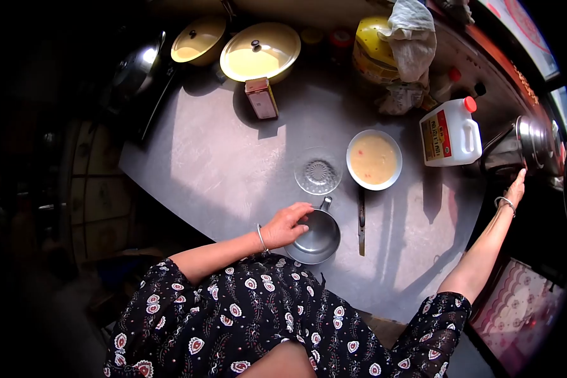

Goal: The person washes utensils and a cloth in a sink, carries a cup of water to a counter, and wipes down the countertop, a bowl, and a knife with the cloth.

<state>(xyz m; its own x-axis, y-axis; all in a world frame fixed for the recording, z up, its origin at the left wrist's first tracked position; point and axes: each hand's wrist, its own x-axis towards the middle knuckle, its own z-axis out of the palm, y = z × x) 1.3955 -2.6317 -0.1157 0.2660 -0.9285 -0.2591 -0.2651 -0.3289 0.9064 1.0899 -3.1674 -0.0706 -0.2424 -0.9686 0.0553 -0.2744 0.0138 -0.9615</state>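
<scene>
My left hand is closed over the rim of a steel mug, whose handle points away from me. The mug stands at the near edge of the table, and its inside looks bare. Far to the right, my right hand reaches out with its visible fingers stretched against the lower part of a shiny steel pot. Some of those fingers are hidden. Just beyond the mug lies a clear glass dish. Beside it is a white bowl of pale yellow liquid with small red bits.
A knife lies partly under the bowl. A white jug with a red cap stands at right. Farther back are a small box, two yellow lidded pots and a yellow container with a cloth.
</scene>
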